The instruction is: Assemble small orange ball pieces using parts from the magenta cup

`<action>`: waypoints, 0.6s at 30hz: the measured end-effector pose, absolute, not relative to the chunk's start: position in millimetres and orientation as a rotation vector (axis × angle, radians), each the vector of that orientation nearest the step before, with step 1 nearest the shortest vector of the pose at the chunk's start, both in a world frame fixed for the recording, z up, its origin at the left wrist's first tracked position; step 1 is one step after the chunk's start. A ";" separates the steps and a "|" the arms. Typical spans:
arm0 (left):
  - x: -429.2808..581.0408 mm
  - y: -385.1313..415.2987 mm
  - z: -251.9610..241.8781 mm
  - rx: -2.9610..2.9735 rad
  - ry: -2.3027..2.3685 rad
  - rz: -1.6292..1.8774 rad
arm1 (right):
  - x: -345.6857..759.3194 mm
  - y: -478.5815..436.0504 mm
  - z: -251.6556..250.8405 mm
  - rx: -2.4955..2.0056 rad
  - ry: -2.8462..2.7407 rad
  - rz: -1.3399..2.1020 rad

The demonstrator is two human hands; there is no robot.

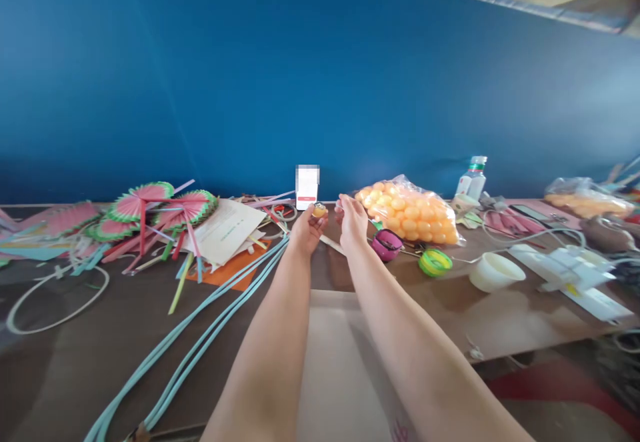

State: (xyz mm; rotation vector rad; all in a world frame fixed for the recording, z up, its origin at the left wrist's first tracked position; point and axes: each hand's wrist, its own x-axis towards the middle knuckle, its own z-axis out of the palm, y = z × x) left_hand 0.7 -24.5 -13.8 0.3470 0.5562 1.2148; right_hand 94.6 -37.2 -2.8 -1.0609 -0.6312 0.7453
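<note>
My left hand (309, 231) is raised over the table with its fingers curled round a small round yellowish thing (319, 211), whose kind I cannot make out. Just to the right is my right hand (352, 221), apart from the left, with thumb and fingers drawn together. Whatever it may pinch is too small to tell. Behind the left hand a phone (307, 185) with a lit screen leans upright against the blue wall. Close to the right wrist sit a purple cup-like container (387, 245) and a clear bag of orange balls (410, 210).
Below my forearms lies a pale board (333, 362). Light-blue tubes (220, 302) run along the left, near papers (223, 232) and watermelon-patterned paper fans (143, 202). Rightward are a yellow-green ring-shaped object (435, 263), a white cup (497, 273), a bottle (473, 179) and a white power strip (595, 299).
</note>
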 end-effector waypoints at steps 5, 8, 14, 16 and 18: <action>-0.2 -25.2 -14.8 0.320 0.523 1.223 | 126.0 -44.4 49.5 -1.222 -1.097 0.590; 0.4 -26.0 -14.3 0.323 0.531 1.232 | 166.3 -58.9 70.4 -1.517 -1.620 0.465; 1.3 -27.3 -12.5 0.338 0.586 1.206 | 230.4 -83.5 67.5 -2.225 -2.036 0.195; 1.0 -26.9 -13.5 0.353 0.573 1.213 | 237.1 -86.9 57.6 -2.321 -2.098 0.173; 0.7 -26.4 -14.4 0.354 0.575 1.209 | 237.6 -88.6 47.3 -2.279 -2.090 0.156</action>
